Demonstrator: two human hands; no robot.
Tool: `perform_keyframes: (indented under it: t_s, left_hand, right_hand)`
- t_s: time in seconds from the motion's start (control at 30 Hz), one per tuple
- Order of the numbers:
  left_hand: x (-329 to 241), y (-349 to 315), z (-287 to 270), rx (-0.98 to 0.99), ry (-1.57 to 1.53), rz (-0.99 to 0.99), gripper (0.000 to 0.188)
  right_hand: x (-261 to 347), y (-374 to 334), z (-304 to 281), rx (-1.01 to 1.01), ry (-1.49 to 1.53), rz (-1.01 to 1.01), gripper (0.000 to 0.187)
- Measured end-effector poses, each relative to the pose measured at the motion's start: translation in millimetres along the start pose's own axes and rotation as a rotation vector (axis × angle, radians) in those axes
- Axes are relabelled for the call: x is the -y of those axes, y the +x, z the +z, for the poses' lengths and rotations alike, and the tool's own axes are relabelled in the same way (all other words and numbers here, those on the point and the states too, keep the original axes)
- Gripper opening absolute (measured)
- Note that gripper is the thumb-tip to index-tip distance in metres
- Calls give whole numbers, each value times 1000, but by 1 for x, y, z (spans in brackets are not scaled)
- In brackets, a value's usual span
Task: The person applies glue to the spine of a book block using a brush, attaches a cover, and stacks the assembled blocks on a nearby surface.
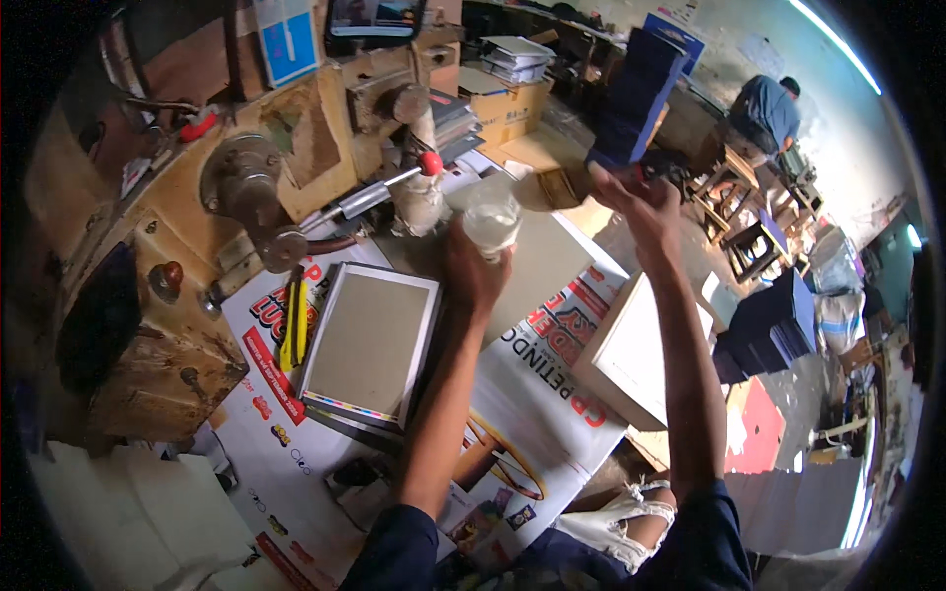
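Note:
My left hand [475, 268] is wrapped round a clear cup [492, 219] with something pale in it, held above the table. To its right my right hand [645, 209] is raised, bent at the wrist. Its fingers are partly bent and apart, and I make out nothing held in them. A small brown, box-like thing [557, 187] shows between the two hands, apart from the right one. Left of my left forearm lies a grey board with a white border [372, 340], on a stack. Beside it is a yellow cutter knife [294, 320].
Printed poster sheets [532, 379] cover the table. A worn machine [261, 197] with a red-knobbed lever [431, 164] stands at the left. A thick white block [641, 355] sits by my right forearm. Dark blue stacks [636, 94], stools [724, 192] and a bent-over person [767, 113] are farther back.

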State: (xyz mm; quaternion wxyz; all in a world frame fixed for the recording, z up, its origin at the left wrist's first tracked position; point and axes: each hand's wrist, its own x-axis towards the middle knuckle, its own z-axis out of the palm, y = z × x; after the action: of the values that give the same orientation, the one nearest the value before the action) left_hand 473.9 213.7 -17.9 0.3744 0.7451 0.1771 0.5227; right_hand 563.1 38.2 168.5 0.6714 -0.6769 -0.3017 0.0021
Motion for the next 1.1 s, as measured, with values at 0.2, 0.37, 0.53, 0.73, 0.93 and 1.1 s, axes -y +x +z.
perform_keyframes:
  t_s: [0.2,0.37,0.53,0.73,0.93,1.1]
  left_hand:
    - [-20,0,3,31,21,-35,79]
    - [-21,6,-11,60,78,-78,77]
    - [-29,2,-9,38,160,-37,76]
    - [-34,2,-22,124,198,-83,89]
    - [-164,22,-100,642,347,-326,46]
    - [-233,110,-121,-111,202,631,54]
  right_hand:
    - [-31,1,18,-166,94,170,33]
    - [-25,-15,17,-172,-45,144,33]
    - [-13,-18,4,-204,-137,120,34]
    - [-9,-27,-25,-237,58,190,29]
    - [28,-60,-88,-268,473,175,17]
    - [31,-84,-127,-238,642,77,24]
